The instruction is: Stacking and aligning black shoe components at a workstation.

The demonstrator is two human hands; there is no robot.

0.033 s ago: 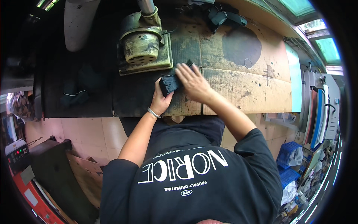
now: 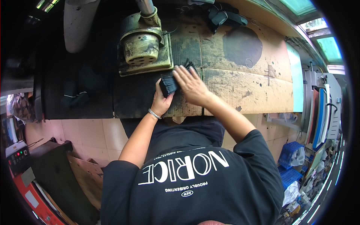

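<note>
Bundle of black strips (image 2: 168, 85): gripped at its left end by the left hand (image 2: 162, 103) | Right hand (image 2: 192, 87): laid open across it | Position: over stained cardboard (image 2: 243, 88), near yellowed fixture (image 2: 142, 47)

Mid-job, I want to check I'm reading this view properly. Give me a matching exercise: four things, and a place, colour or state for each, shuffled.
1. Bundle of thin black strips
2. Machine
3. Large rounded stain
4. Crates

A. Blue, low at the right of the view
B. Held in the left hand, right hand against it
C. Dark, marking the brown cardboard
D. Cream-coloured, smudged

Pairs: 1-B, 2-D, 3-C, 4-A
</note>
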